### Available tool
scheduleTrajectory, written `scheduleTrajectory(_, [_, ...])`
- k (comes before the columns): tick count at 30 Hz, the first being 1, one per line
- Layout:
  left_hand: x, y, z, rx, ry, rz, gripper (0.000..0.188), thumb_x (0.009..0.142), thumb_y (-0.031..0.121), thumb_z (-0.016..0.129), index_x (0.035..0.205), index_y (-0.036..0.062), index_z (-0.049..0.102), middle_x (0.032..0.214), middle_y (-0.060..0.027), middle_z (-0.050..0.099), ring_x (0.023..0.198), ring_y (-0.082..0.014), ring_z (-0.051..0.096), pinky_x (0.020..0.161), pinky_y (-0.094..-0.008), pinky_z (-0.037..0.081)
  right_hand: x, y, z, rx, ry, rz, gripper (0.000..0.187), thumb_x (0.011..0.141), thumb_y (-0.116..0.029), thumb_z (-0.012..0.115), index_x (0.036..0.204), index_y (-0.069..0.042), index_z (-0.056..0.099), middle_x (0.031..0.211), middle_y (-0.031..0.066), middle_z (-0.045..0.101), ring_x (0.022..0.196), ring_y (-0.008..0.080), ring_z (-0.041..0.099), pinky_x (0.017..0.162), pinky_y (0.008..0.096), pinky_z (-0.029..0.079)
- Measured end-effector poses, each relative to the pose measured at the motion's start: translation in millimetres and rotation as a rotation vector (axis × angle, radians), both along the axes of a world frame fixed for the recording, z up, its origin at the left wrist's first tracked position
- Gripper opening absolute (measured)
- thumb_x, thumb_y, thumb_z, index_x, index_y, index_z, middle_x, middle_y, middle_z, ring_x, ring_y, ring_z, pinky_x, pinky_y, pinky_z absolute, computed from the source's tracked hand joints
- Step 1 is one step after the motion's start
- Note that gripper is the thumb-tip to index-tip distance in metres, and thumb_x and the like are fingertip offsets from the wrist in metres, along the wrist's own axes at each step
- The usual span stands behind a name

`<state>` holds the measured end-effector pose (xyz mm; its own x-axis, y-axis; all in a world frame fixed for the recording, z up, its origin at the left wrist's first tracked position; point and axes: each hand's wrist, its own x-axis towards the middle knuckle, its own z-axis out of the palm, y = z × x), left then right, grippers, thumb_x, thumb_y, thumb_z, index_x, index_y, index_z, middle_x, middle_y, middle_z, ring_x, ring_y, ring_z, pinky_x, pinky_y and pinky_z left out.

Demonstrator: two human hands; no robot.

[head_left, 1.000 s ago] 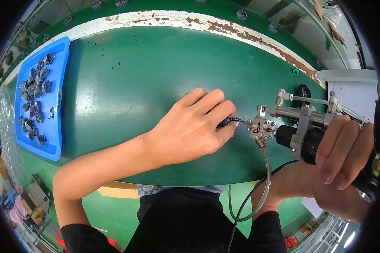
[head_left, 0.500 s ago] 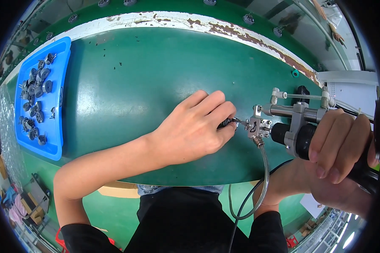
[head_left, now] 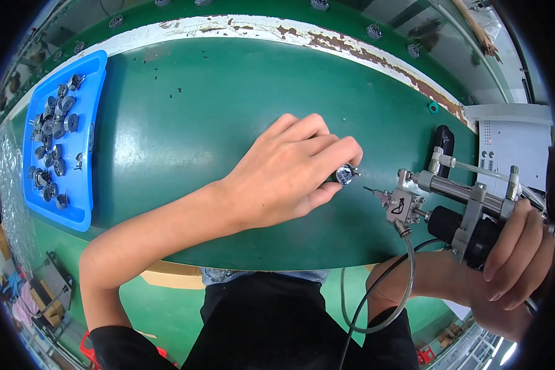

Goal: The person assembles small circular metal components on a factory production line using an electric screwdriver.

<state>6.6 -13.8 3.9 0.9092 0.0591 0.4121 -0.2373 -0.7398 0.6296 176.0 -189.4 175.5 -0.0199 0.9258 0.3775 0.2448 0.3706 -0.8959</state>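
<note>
Between the thumb and fingers of my left hand [head_left: 290, 166] is a small round motor-like part [head_left: 345, 174], dark with a shiny face and short pins. My fingers cover much of it. My right hand [head_left: 517, 259] is closed around a black and metal hand tool [head_left: 453, 225], which has a square metal head and looks like an auto-feed screwdriver. Its thin tip [head_left: 369, 189] points left toward the part, a short gap away from it. A clear hose [head_left: 409, 271] hangs in a loop from the tool's head.
On the left, a blue tray [head_left: 97, 135] holds several similar round grey parts. Beyond the worn white ledge [head_left: 240, 26], more parts sit on a green strip. A grey metal box [head_left: 515, 148] stands at right, near a green ring [head_left: 433, 107]. Another person's hand [head_left: 488, 44] shows far right.
The tool has drawn back to the right and down, so its tip has come away from the part. My left hand has turned slightly, bringing the part's shiny face into view.
</note>
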Motion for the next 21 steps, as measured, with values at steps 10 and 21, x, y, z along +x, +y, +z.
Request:
scheduleTrajectory(10, [0, -3, 0, -0.017, 0.061, 0.009, 0.059, 0.076, 0.015, 0.090, 0.130, 0.0178, 0.066, 0.108, 0.0056, 0.073, 0.104, -0.0194, 0.060, 0.094, -0.0374, 0.044, -1, 0, 6, -0.110, -0.156, 0.045, 0.021, 0.085, 0.000, 0.079, 0.075, -0.010, 0.063, 0.067, 0.0047, 0.067, 0.061, 0.0152, 0.066, 0.059, 0.0270, 0.060])
scheduleTrajectory(21, [1, -2, -2, -0.099, 0.109, -0.027, 0.057, 0.077, 0.012, 0.086, 0.130, 0.0164, 0.064, 0.112, 0.0072, 0.075, 0.104, -0.0172, 0.060, 0.099, -0.0374, 0.042, 22, -6, -17, -0.045, -0.152, 0.144, 0.030, 0.082, -0.002, 0.083, 0.066, -0.014, 0.060, 0.071, -0.0007, 0.064, 0.066, 0.0123, 0.063, 0.060, 0.0215, 0.055])
